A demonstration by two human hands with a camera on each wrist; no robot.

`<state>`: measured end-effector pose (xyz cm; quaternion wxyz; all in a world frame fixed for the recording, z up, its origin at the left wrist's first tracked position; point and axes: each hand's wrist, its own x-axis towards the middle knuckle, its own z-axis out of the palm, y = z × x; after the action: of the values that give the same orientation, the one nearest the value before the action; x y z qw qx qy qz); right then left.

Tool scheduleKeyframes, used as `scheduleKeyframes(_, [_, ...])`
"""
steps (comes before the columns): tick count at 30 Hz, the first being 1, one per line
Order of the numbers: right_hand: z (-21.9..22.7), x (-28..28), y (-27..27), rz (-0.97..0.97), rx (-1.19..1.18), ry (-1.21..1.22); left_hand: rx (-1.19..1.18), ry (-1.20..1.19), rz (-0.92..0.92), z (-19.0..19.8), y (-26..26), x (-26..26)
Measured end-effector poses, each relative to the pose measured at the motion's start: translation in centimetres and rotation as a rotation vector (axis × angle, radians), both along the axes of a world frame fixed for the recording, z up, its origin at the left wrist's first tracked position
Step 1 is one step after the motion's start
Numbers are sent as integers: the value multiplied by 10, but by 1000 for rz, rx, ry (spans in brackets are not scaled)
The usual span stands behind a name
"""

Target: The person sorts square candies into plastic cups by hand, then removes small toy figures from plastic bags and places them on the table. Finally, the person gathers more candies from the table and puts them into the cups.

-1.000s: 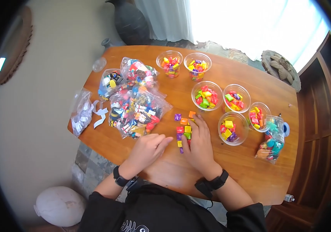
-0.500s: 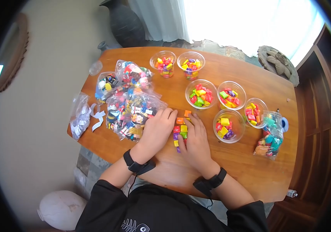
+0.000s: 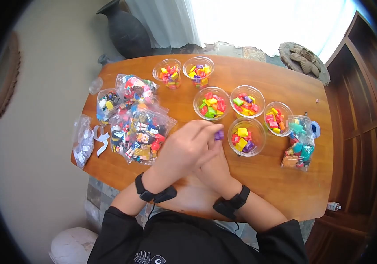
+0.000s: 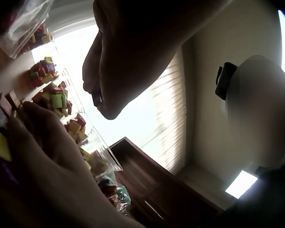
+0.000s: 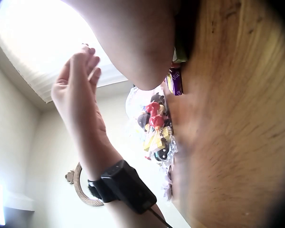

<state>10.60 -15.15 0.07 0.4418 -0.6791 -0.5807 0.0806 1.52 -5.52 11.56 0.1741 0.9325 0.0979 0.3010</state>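
Observation:
Raised over the table in the head view, my left hand (image 3: 184, 147) pinches a small purple wrapped candy (image 3: 219, 135) between its fingertips. It crosses in front of my right hand (image 3: 217, 171), hiding those fingers. The left wrist view shows my right hand (image 4: 57, 152) low at the table, fingers resting beside a group of wrapped candies, a yellow candy (image 4: 1, 145) among them. From the right wrist, another purple candy (image 5: 175, 81) lies on the wood just past my right thumb (image 5: 142, 71). A clear cup of mixed candies (image 3: 246, 137) stands right of both hands.
More clear candy cups, including one behind my hands (image 3: 211, 104), stand toward the back. Bags of small figures (image 3: 138, 136) lie left, beside white paper strips (image 3: 102, 141). At right are a bag of colourful items (image 3: 298, 152) and a tape roll (image 3: 315, 129).
My left hand moved right, first to the candy group, then up across my right hand, now with a purple candy between its fingertips. The right hand stays by the group. The head view shifted.

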Motion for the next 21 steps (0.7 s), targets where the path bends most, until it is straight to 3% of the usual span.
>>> scheduleKeyframes(2, [-2,-1,1,41,-28,96,-22,-67,-48,-5,-9,19])
scheduleKeyframes(5, [-9,0,4,112,132,262,-66,-179,-136,-3,-15,33])
scheduleKeyframes(8, [-2,2,-2,112,1,250,-91,-156,-67,0,-10,28])
scheduleKeyframes(10, [-5,-1,0,-29,60,-86,-157,14,84,-3,6,6])
scheduleKeyframes(14, [-5,-2,-1,-30,15,-18,-157,216,228,-28,29,-36])
scheduleKeyframes(16, [-8,-1,0,-33,30,15,-49,367,255,-39,30,-50])
scheduleKeyframes(21, [-7,-1,0,-46,51,52,-110,315,259,-60,29,-43])
